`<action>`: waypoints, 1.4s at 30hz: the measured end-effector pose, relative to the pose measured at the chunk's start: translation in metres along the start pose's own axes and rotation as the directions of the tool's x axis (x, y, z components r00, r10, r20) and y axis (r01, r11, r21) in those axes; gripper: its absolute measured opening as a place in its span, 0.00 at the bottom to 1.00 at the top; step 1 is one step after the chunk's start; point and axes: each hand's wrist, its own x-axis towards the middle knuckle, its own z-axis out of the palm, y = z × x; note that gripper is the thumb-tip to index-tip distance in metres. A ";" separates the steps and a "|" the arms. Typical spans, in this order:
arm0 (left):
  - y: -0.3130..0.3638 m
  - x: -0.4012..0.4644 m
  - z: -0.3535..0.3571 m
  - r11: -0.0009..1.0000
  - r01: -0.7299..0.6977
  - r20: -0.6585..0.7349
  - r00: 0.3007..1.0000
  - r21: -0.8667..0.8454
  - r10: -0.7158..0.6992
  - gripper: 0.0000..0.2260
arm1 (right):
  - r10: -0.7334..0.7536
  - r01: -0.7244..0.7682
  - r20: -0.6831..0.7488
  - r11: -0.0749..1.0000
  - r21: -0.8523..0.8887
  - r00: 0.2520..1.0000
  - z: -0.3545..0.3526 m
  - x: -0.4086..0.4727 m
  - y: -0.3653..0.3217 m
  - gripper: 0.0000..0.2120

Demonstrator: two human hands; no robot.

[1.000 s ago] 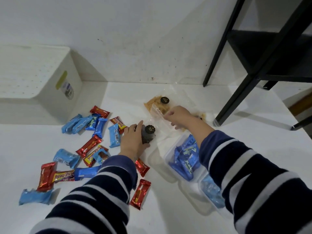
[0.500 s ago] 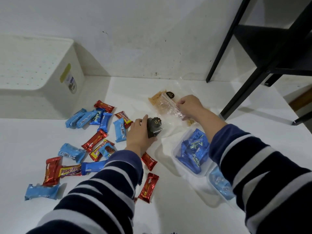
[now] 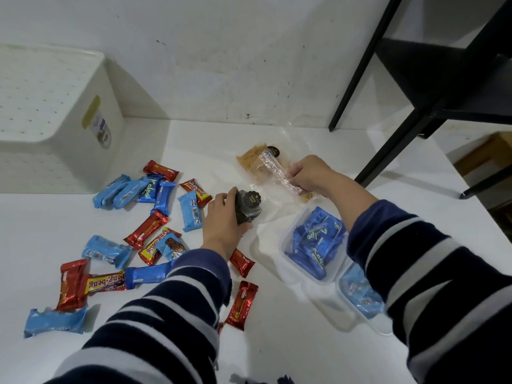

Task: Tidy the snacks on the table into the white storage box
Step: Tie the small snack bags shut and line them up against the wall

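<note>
Over the white table (image 3: 277, 342), the left hand (image 3: 224, 225) is wrapped tight around a dark wrapped snack (image 3: 247, 207), while the right hand (image 3: 310, 174) pinches the edge of a clear packet of tan crackers (image 3: 256, 164). Red and blue snack bars (image 3: 155, 225) lie scattered to the left, just in front of the white storage box (image 3: 55, 117) standing against the wall. A clear tub of blue packets (image 3: 315, 242) sits under the right sleeve.

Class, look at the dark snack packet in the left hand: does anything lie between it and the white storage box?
Yes. Loose wrapped snacks lie scattered on the table between the dark packet in the left hand and the white storage box.
</note>
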 end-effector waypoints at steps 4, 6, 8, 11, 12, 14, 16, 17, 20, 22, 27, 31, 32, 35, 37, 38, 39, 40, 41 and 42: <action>-0.001 -0.002 0.001 1.000 -0.013 -0.018 1.000 -0.022 0.013 0.39 | -0.027 0.026 -0.004 0.997 -0.067 1.000 0.009 -0.001 0.001 0.11; -0.002 -0.003 0.002 1.000 -0.004 -0.024 1.000 -0.025 0.004 0.38 | -0.038 0.036 -0.035 0.998 -0.050 0.999 0.010 -0.002 0.001 0.13; -0.002 -0.003 0.002 0.999 0.006 -0.024 1.000 -0.031 -0.007 0.38 | -0.056 0.055 -0.043 0.998 -0.042 0.997 0.008 -0.002 0.000 0.14; -0.003 -0.003 0.002 0.999 0.004 -0.023 1.000 -0.034 -0.004 0.37 | -0.062 0.063 0.016 0.993 -0.096 0.998 0.004 -0.004 -0.001 0.17; -0.003 -0.002 0.002 0.999 0.000 -0.024 1.000 -0.033 -0.001 0.37 | -0.056 0.059 0.029 0.993 -0.105 0.998 0.004 -0.004 0.000 0.17; -0.003 -0.002 0.003 1.000 -0.005 -0.026 1.000 -0.025 0.004 0.37 | -0.052 0.054 0.031 0.994 -0.093 0.998 0.003 -0.005 0.001 0.17; -0.003 -0.003 0.003 1.000 -0.005 -0.027 1.000 -0.020 0.005 0.37 | -0.061 0.063 0.023 0.993 -0.102 0.998 0.005 -0.005 0.002 0.15; -0.002 -0.003 0.003 1.000 -0.003 -0.025 1.000 -0.021 0.003 0.37 | -0.069 0.070 0.018 0.992 -0.109 0.997 0.008 -0.005 0.003 0.15; -0.001 -0.002 0.003 1.000 0.005 -0.023 1.000 -0.025 -0.005 0.37 | -0.092 0.092 0.002 0.987 -0.134 0.996 0.015 -0.004 0.007 0.15; -0.001 -0.002 0.003 1.000 0.015 -0.025 1.000 -0.018 -0.015 0.37 | -0.108 0.107 -0.003 0.987 -0.120 0.994 0.016 -0.003 0.007 0.13; -0.002 -0.003 0.005 1.000 0.008 -0.039 0.999 -0.015 -0.008 0.37 | -0.164 0.160 -0.050 0.985 -0.069 0.985 0.013 0.003 0.000 0.09; -0.003 -0.003 0.005 1.000 -0.009 -0.047 0.999 -0.013 0.008 0.37 | -0.136 0.127 -0.069 0.985 -0.117 0.988 0.019 0.006 -0.001 0.17; -0.003 -0.003 0.005 1.000 -0.016 -0.045 0.999 -0.015 0.015 0.37 | -0.124 0.113 -0.072 0.985 -0.133 0.990 0.020 0.006 0.000 0.17; -0.005 -0.004 0.005 1.000 -0.020 -0.042 0.999 -0.020 0.020 0.37 | -0.124 0.114 -0.076 0.986 -0.126 0.989 0.022 0.007 -0.002 0.10; -0.006 -0.004 0.004 1.000 -0.019 -0.048 0.999 -0.023 0.018 0.37 | -0.131 0.127 -0.068 0.990 -0.068 0.989 0.021 0.007 -0.005 0.10; -0.005 -0.004 0.003 0.999 -0.019 -0.047 0.999 -0.026 0.018 0.37 | -0.137 0.135 -0.067 0.990 -0.040 0.988 0.021 0.007 -0.007 0.10; -0.005 -0.004 0.002 0.999 -0.018 -0.043 0.999 -0.030 0.016 0.37 | -0.152 0.150 -0.072 0.988 -0.031 0.986 0.021 0.007 -0.010 0.09; -0.005 -0.005 0.001 0.999 -0.013 -0.034 0.999 -0.033 0.012 0.37 | -0.167 0.164 -0.076 0.986 -0.040 0.983 0.022 0.008 -0.012 0.09; -0.004 -0.005 0.000 0.999 -0.009 -0.029 1.000 -0.034 0.008 0.37 | -0.180 0.176 -0.072 0.983 -0.053 0.981 0.022 0.009 -0.014 0.08; -0.004 -0.006 -0.001 0.999 -0.003 -0.037 0.999 -0.032 0.002 0.37 | -0.186 0.183 -0.063 0.981 -0.059 0.980 0.023 0.010 -0.015 0.08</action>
